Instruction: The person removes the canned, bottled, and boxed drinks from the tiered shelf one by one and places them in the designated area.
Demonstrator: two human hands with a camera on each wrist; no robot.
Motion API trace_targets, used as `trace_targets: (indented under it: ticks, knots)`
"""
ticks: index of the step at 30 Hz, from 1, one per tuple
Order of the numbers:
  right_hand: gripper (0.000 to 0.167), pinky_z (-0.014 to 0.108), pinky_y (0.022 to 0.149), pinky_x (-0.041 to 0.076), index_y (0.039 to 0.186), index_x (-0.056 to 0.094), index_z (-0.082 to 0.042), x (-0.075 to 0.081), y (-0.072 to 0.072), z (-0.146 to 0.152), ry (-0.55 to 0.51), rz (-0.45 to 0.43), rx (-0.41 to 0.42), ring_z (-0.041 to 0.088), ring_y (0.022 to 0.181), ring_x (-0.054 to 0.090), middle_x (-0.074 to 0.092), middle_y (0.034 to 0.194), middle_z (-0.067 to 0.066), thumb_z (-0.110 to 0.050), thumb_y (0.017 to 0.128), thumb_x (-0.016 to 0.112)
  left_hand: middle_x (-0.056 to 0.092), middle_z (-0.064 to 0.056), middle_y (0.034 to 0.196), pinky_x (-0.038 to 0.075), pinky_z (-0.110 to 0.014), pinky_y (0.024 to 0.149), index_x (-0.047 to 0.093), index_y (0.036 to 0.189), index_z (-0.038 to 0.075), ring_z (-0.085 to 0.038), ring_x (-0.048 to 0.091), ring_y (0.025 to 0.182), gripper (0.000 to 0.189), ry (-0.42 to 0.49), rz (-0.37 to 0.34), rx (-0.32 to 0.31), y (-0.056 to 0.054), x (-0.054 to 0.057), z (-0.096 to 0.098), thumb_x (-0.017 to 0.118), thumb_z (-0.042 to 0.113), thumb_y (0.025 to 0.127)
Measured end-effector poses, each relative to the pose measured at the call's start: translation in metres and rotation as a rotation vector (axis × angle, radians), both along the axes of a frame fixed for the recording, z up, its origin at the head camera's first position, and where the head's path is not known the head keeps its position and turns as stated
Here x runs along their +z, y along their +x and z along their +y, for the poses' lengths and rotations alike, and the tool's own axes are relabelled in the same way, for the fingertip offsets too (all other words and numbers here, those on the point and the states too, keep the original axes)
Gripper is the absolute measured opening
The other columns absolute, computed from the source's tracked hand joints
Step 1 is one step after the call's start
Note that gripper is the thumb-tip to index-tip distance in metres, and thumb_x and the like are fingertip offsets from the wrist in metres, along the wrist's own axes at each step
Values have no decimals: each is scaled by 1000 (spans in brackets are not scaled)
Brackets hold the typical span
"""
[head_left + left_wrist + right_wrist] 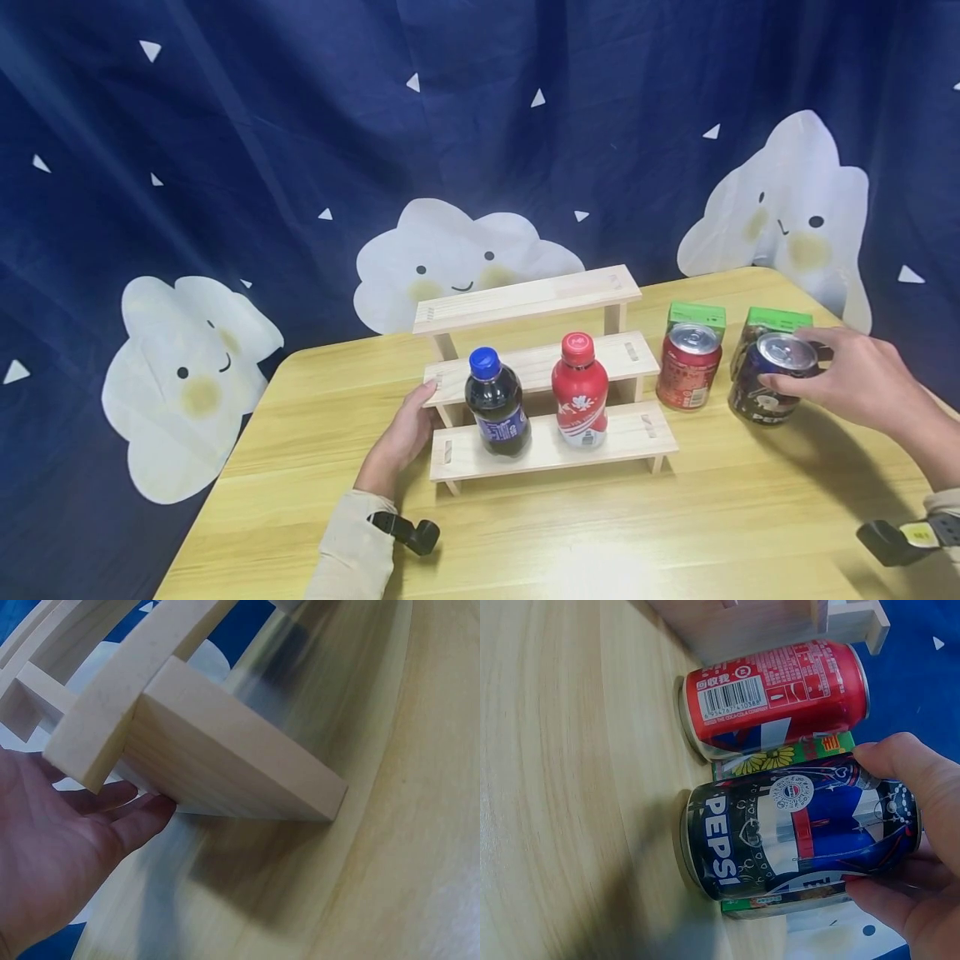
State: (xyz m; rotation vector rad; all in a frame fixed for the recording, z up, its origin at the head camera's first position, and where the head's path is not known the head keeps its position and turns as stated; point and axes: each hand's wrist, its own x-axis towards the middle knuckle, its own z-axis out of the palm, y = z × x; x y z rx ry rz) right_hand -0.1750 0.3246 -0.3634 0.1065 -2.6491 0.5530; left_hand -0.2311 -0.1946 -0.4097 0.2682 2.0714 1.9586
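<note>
On the right, my right hand (pixel 862 375) grips a dark blue Pepsi can (pixel 768 392) by its upper part, thumb on one side and fingers on the other. In the right wrist view the Pepsi can (pixel 802 832) stands upright beside a red Coca-Cola can (pixel 776 697). My left hand (pixel 401 437) holds the left end of a three-tier wooden shelf (pixel 525 304) at its middle step. The left wrist view has its fingers against the shelf's side panel (pixel 217 750). A blue-capped bottle of dark drink (pixel 498 408) and a red bottle (pixel 580 396) stand on the lowest step.
Two green-topped cartons (pixel 697 314) (pixel 780 319) stand behind the cans, partly hidden by them. The wooden table (pixel 562 533) ends at a dark blue curtain (pixel 480 108) with white clouds.
</note>
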Motion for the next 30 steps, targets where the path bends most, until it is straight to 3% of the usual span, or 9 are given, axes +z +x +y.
trace_targets:
  ticks: [16,19,21,23,24,28,30]
  knots:
    - [69,57,69,36,111,60,8,-9,9,-6,-108,-20,-24,49,89,57,59,101,34,-39,65,83,41,-25,135,32,-51,103,30,143,1,-33,44,121,61,0,-2,6,0,-1,1,24,38,96]
    - [69,40,68,43,111,60,8,-12,10,-7,-132,3,-19,48,88,58,59,101,33,-37,64,85,42,-25,135,32,-52,103,31,143,2,-35,45,121,60,-4,0,12,0,-2,0,24,38,96]
    - [69,25,65,40,111,60,8,-13,11,-8,-149,21,-17,47,88,58,60,101,33,-35,64,85,42,-25,135,32,-52,103,31,143,2,-34,45,120,60,2,-4,14,-1,-2,0,25,38,95]
    - [70,25,66,40,114,59,9,-13,13,-9,-164,26,-22,49,89,57,58,105,34,-35,65,85,42,-25,135,33,-50,102,31,143,2,-33,46,120,60,3,-3,11,-1,-3,0,25,38,95]
    - [71,28,69,42,115,58,9,-12,14,-10,-169,31,-25,49,90,56,57,107,34,-34,66,84,43,-25,134,34,-50,102,31,143,2,-33,46,120,60,1,-1,10,-1,-3,0,25,38,95]
    - [72,58,75,37,120,53,11,-6,18,-15,-187,18,-51,54,95,52,51,118,37,-34,72,80,42,-26,134,36,-47,99,30,143,2,-32,47,119,60,-6,3,6,-1,-3,0,24,38,96]
    - [70,60,77,37,122,52,10,-2,19,-18,-198,25,-60,56,97,52,50,121,37,-33,74,78,42,-27,134,37,-46,98,30,143,1,-31,47,118,60,-14,8,2,-1,-2,0,23,38,96]
